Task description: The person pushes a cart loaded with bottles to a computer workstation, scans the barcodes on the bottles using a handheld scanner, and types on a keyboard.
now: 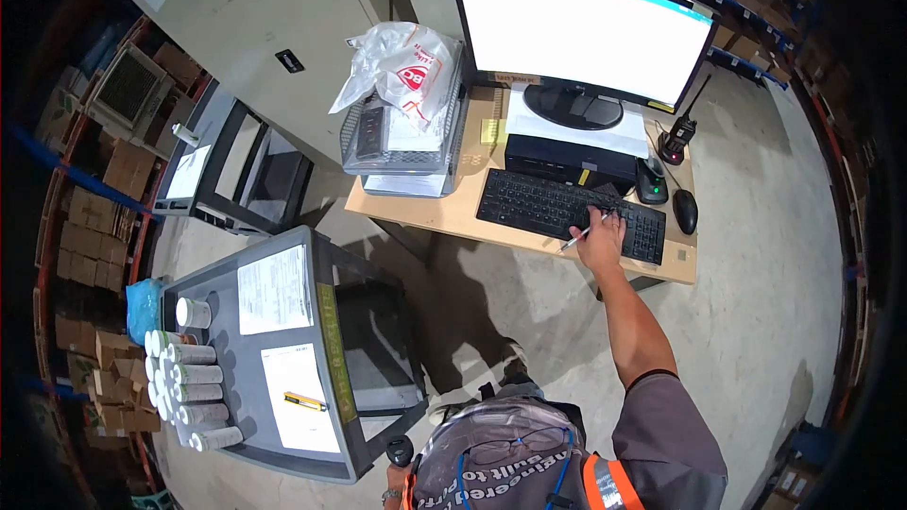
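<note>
My right hand (pixel 602 241) rests over the right part of a black keyboard (pixel 529 206), with a slim pen (pixel 573 245) held in its fingers and pointing left. At the bottom of the head view, my left hand (pixel 394 480) is closed around a black device with a rounded head (pixel 400 450), whose exact kind I cannot make out. That hand is beside the corner of a grey cart (pixel 331 321). Above the keyboard stands a monitor (pixel 581 33) with a bright white screen.
A mouse (pixel 685 212), a walkie-talkie (pixel 677 139) and a wire tray (pixel 397 165) with a plastic bag (pixel 402 71) are on the desk (pixel 416 208). The cart bears several white bottles (pixel 196 374), papers (pixel 274 290) and a yellow cutter (pixel 304 401). Shelves with boxes (pixel 90 227) stand left.
</note>
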Available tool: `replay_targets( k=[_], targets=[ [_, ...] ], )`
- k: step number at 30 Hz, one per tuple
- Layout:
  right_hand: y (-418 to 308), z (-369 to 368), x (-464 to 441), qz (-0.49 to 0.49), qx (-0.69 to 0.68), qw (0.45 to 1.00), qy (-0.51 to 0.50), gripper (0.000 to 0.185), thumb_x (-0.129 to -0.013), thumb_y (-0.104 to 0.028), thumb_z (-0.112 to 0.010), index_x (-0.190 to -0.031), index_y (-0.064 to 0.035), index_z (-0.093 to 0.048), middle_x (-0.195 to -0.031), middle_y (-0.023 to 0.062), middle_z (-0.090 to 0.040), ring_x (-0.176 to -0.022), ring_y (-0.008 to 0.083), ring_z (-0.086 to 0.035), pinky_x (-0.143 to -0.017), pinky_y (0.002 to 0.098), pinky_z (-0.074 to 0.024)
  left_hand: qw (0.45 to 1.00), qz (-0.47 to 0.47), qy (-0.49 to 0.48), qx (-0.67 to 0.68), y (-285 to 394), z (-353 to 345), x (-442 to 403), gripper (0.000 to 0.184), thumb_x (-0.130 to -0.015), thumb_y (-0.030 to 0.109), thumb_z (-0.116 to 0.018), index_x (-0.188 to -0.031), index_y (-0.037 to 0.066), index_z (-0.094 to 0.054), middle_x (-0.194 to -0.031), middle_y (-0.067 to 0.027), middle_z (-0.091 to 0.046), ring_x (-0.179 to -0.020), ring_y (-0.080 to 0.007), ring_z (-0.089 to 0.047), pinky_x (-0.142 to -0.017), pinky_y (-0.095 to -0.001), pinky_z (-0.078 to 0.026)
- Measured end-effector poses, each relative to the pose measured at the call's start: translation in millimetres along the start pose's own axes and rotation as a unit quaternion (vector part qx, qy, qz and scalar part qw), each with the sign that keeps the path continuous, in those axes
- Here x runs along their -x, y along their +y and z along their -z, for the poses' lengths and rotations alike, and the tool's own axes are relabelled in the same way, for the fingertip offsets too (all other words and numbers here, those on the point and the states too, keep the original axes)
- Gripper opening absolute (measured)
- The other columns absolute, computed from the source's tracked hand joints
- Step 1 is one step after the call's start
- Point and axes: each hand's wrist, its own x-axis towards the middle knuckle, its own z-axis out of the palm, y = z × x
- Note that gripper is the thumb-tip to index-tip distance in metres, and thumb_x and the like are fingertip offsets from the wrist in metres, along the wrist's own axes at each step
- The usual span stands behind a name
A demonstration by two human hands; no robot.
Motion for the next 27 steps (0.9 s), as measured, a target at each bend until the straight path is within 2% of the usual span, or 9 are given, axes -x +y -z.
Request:
replay_targets(
  k=[7, 10, 13, 16, 22, 24, 27],
  targets=[
    [5, 9, 2, -0.022, -0.023, 0.999, 0.023, 0.062, -0.083, -0.039, -0.069, -0.133, -0.0079, -0.048, -0.13, 0.0239, -0.053, -0.132, 0.0413, -0.039, -0.113, 0.051, -0.0227, 0.997, -0.03, -0.02, 0.075, 23, 22, 17, 0.034, -0.068, 0.031, -0.077, -0.078, -0.001, -0.068, -0.071, -0.0137, -0.07, -0.072, -0.0229, -0.07, -0.063, -0.0381, -0.052],
    [9, 5, 0, -0.015, -0.027, 1.0, -0.005, 0.062, -0.083, -0.039, -0.069, -0.133, -0.0076, -0.048, -0.133, 0.0226, -0.052, -0.132, 0.041, -0.038, -0.113, 0.051, -0.0232, 0.993, -0.034, -0.024, 0.11, 31, 27, 20, 0.033, -0.068, 0.03, -0.077, -0.079, 0.0, -0.069, -0.072, -0.0131, -0.07, -0.072, -0.022, -0.07, -0.063, -0.0374, -0.052],
    [11, 1, 0, 0.01, -0.018, 1.0, -0.022, 0.062, -0.083, -0.039, -0.069, -0.132, -0.0072, -0.048, -0.136, 0.0227, -0.05, -0.133, 0.0408, -0.037, -0.113, 0.0509, -0.0228, 0.99, -0.137, -0.037, 0.007, 29, 28, 13, 0.033, -0.068, 0.031, -0.077, -0.078, 0.0, -0.069, -0.072, -0.0132, -0.07, -0.072, -0.0223, -0.07, -0.063, -0.0375, -0.052],
    [9, -1, 1, 0.012, -0.01, 1.0, -0.022, 0.062, -0.083, -0.039, -0.069, -0.132, -0.0068, -0.049, -0.137, 0.0226, -0.048, -0.134, 0.0403, -0.036, -0.113, 0.051, -0.0221, 0.991, -0.124, -0.031, -0.043, 32, 27, 15, 0.034, -0.067, 0.032, -0.077, -0.077, 0.0, -0.068, -0.072, -0.0127, -0.07, -0.071, -0.022, -0.069, -0.063, -0.0378, -0.052],
    [9, 1, -2, 0.003, -0.017, 0.999, -0.031, 0.059, -0.083, -0.038, -0.068, -0.131, -0.0069, -0.05, -0.136, 0.0229, -0.049, -0.134, 0.0409, -0.036, -0.113, 0.0515, -0.0216, 0.999, 0.01, -0.022, 0.044, 63, 35, 37, 0.033, -0.066, 0.031, -0.077, -0.076, 0.0, -0.068, -0.07, -0.0126, -0.068, -0.068, -0.0212, -0.067, -0.062, -0.0381, -0.051],
    [10, 0, -2, 0.011, -0.014, 1.0, 0.001, 0.057, -0.083, -0.037, -0.068, -0.129, -0.0071, -0.051, -0.133, 0.0231, -0.052, -0.133, 0.0414, -0.038, -0.112, 0.0516, -0.0221, 0.998, 0.017, -0.03, 0.046, 70, 36, 41, 0.034, -0.066, 0.03, -0.076, -0.076, -0.001, -0.067, -0.07, -0.013, -0.068, -0.067, -0.0214, -0.066, -0.062, -0.0381, -0.051],
    [8, 6, -4, -0.001, -0.012, 0.999, -0.029, 0.057, -0.082, -0.036, -0.07, -0.127, -0.0072, -0.052, -0.129, 0.0232, -0.055, -0.132, 0.0414, -0.039, -0.111, 0.0514, -0.0236, 0.998, 0.014, -0.012, 0.064, 74, 34, 45, 0.033, -0.066, 0.028, -0.076, -0.076, -0.001, -0.067, -0.07, -0.013, -0.068, -0.066, -0.0208, -0.065, -0.062, -0.0379, -0.051]
  ],
)
